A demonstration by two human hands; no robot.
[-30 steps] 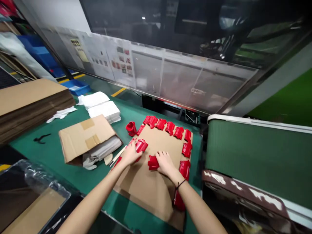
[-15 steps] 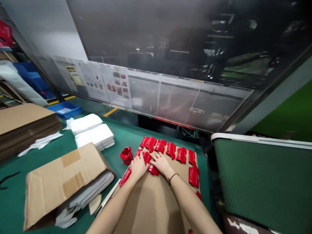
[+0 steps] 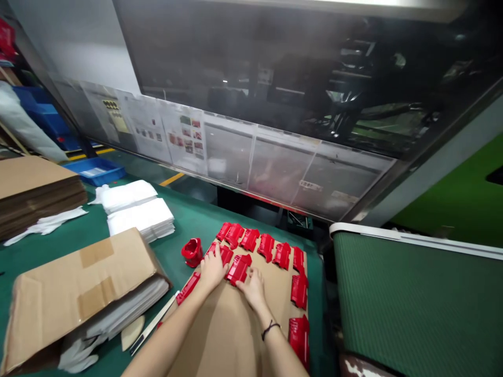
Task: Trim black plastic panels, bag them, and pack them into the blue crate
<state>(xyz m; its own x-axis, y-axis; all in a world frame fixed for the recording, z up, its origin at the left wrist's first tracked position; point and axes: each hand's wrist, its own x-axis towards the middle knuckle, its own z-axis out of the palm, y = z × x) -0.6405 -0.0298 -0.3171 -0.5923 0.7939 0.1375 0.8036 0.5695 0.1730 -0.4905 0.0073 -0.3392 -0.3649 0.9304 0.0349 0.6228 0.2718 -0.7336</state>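
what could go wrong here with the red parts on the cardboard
1. The red part between the left hand and right hand lies close to the back row; a hard push could knock that row askew.
2. The edge parts sit right at the rim of the cardboard sheet; a nudge to the sheet might slide them off.

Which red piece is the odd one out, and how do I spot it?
Start at the green table, then find the flat cardboard sheet lined with red pieces. Off its far left corner stands a red cup-shaped piece: it alone is round, hollow and on the green, not the cardboard.
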